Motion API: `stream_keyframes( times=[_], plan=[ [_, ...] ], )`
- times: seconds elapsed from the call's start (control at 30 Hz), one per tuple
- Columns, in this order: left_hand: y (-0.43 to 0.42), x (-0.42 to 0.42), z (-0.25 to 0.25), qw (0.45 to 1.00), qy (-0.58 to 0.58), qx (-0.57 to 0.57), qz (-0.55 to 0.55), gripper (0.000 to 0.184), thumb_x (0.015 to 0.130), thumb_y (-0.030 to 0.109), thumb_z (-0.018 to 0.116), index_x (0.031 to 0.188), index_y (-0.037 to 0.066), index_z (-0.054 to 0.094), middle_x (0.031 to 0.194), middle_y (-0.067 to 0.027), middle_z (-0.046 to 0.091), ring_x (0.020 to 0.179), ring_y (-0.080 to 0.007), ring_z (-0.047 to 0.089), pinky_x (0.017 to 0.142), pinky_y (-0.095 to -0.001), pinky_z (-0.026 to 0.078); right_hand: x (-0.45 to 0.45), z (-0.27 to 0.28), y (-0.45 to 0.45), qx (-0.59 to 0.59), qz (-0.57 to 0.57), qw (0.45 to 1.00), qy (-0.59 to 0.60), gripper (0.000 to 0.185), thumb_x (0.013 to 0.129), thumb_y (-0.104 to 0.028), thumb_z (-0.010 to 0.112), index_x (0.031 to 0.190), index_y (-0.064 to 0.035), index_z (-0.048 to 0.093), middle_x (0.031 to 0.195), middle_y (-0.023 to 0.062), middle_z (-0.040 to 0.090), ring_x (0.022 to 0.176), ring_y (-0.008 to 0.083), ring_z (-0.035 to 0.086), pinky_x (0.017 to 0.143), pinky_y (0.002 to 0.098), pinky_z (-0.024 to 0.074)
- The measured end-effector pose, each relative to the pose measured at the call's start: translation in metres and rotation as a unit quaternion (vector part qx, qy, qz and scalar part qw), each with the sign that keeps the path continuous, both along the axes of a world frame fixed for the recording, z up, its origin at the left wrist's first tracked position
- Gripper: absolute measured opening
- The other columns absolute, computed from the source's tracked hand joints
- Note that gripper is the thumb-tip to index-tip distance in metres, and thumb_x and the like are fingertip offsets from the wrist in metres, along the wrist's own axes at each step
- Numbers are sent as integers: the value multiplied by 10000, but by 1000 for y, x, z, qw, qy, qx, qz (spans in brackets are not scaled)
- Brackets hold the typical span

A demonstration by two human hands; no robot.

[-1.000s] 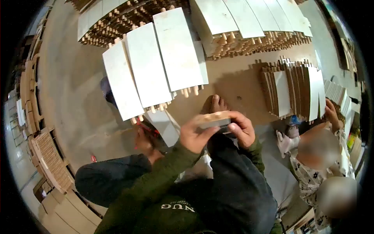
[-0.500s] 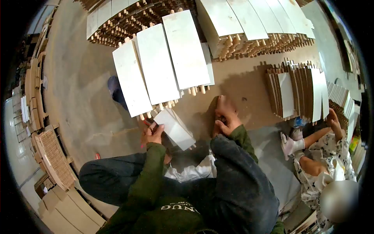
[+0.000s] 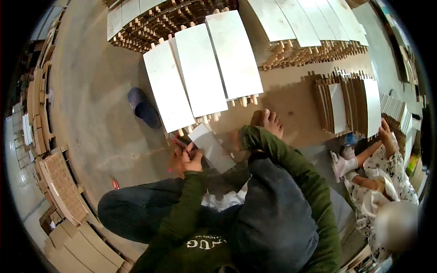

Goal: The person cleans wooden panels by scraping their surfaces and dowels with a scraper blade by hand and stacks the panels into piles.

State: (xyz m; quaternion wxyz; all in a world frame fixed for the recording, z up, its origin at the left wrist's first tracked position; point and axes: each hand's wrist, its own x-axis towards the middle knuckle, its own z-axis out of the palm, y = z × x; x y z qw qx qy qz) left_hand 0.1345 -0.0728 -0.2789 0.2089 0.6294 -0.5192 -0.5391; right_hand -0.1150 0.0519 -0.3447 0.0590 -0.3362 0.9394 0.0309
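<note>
A small white board (image 3: 213, 149) lies at a slant in front of my crossed legs, below a stack of larger white panels (image 3: 200, 68) with wooden dowels poking from their ends. My left hand (image 3: 186, 160) is closed at the board's left edge, with thumb and fingers drawn together. Beside those fingers is a red and dark object (image 3: 178, 141), too small to make out. My right hand (image 3: 236, 138) reaches in from the right, near the board's upper right side. It is smeared by motion and partly hidden by the green sleeve, so its fingers do not show.
More doweled panel stacks (image 3: 300, 27) stand at the back, with a smaller stack (image 3: 348, 104) to the right. A person (image 3: 382, 177) sits at far right, a hand on that stack. A dark slipper (image 3: 144, 108) lies left. My bare foot (image 3: 268, 122) rests ahead.
My right hand has swung left from beside my foot toward the small board. My left hand stays at the board's edge. The view has shifted slightly, and more of the slipper shows.
</note>
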Motion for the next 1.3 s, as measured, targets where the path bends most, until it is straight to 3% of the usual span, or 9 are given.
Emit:
stream_keyframes(
  times=[0.23,0.27,0.53,0.67,0.77,0.87,0.93,1.0,1.3],
  plan=[
    [-14,9,-16,997,12,-81,14,496,732,139,724,1140,-57,522,895,-57,575,786,-125,515,726,-283,440,-4,28,-16,100,-65,983,-137,715,807,-431,508,1391,-175,184,1318,119,365,1159,329,400,912,475,342],
    [-12,2,-13,997,41,-50,50,495,766,256,697,1148,-17,542,1005,-112,577,911,-214,536,835,-367,421,-4,26,-15,74,-61,987,-130,707,795,-437,520,1370,-153,224,1314,123,370,1180,331,377,937,478,319],
    [18,4,-33,985,98,143,24,491,768,303,697,1079,-46,548,1019,-70,584,901,-150,523,782,-267,406,-2,49,-29,57,-83,986,-134,651,698,-424,607,1232,-136,369,1200,108,455,1158,292,407,915,431,345],
    [10,-13,15,962,-52,254,82,709,744,473,664,1209,-18,454,1023,-97,571,884,-162,520,651,-277,428,1,10,-16,35,-70,997,-8,531,700,-358,600,1149,-142,416,1123,86,502,1092,276,464,865,416,380],
    [19,41,-59,989,-86,-41,-108,622,757,503,612,1102,-9,540,948,-165,562,798,-241,518,613,-353,411,2,15,-14,8,-48,996,73,391,797,-247,523,1164,-140,441,1064,78,523,938,248,550,792,406,440],
    [-11,25,-28,932,-264,-185,-168,444,804,411,601,881,-26,629,857,-160,554,797,-226,524,664,-344,429,-3,23,-17,0,-47,998,-35,409,789,-268,545,1170,-155,447,1086,63,523,928,266,559,770,399,452],
    [-9,19,-42,985,48,-125,106,315,804,239,644,978,-17,588,914,-115,567,771,-181,517,652,-317,424,-18,27,-35,-33,-74,976,-200,483,742,-291,604,1181,-161,450,1152,80,496,996,281,535,785,416,448],
    [-13,-6,-7,970,154,-125,142,302,820,167,632,1046,-15,547,955,-103,577,711,-152,501,596,-288,405,-53,38,-75,-164,-126,868,-451,563,691,-289,656,1198,-162,445,1186,123,465,1033,303,513,810,438,439],
    [4,-34,43,996,81,0,-33,305,856,180,548,1102,0,526,724,-21,523,543,-30,368,457,-193,285,-53,16,-114,-188,12,973,-135,633,751,-71,544,1322,-240,329,1339,149,320,1107,335,414,839,421,426]
  ],
)
